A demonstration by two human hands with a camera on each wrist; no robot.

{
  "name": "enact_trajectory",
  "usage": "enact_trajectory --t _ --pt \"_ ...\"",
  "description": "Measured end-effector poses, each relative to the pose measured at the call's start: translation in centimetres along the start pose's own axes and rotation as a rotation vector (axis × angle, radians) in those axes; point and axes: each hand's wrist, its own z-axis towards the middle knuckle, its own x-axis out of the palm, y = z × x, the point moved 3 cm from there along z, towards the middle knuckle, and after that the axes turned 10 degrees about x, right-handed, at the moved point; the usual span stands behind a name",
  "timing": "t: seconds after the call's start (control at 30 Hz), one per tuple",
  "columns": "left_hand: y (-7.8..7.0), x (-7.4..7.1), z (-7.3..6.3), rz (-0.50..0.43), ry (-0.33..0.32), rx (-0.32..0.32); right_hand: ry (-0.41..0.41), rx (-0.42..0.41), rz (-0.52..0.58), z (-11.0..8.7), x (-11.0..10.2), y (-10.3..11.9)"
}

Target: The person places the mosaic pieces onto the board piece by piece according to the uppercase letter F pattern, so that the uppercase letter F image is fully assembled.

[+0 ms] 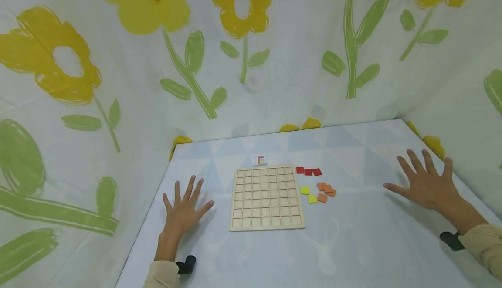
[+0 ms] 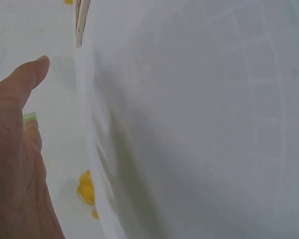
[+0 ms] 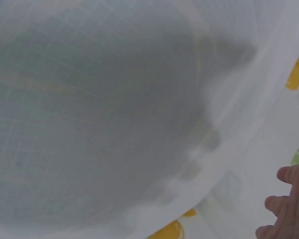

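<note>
A square wooden grid board (image 1: 268, 197) lies on the table, its cells bare. My left hand (image 1: 183, 214) is spread with straight fingers to the left of the board, apart from it; in the left wrist view the hand (image 2: 15, 149) shows at the left edge. Far to the right, my right hand (image 1: 429, 188) is spread too, holding nothing. Between board and right hand lie red square tiles (image 1: 308, 172), yellow tiles (image 1: 312, 198) and several orange tiles (image 1: 322, 198). Behind the board is a small card (image 1: 260, 160) with a coloured grid pattern.
The table (image 1: 353, 244) has a pale cloth with triangles and a deer print. A white curtain (image 1: 290, 61) with yellow flowers hangs behind it and at both sides. Dark wrist cameras sit at the left cuff (image 1: 162, 274) and right cuff (image 1: 482, 246).
</note>
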Motion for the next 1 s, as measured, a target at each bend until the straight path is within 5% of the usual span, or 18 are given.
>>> enact_trajectory --t 0.23,0.47,0.67,1.0 --pt "-0.6 0.5 0.9 -0.035 -0.018 0.026 -0.043 -0.043 0.019 -0.2 -0.6 2.8" --pt "-2.0 1.5 3.0 -0.225 -0.034 0.088 -0.118 -0.106 0.064 0.9 -2.1 7.7" --pt "-3.0 2.6 4.1 -0.398 0.024 0.112 -0.171 -0.179 0.146 1.7 -2.3 11.4" --pt "-3.5 4.1 4.7 -0.514 0.040 0.046 -0.073 -0.207 0.210 4.6 -0.8 15.8"
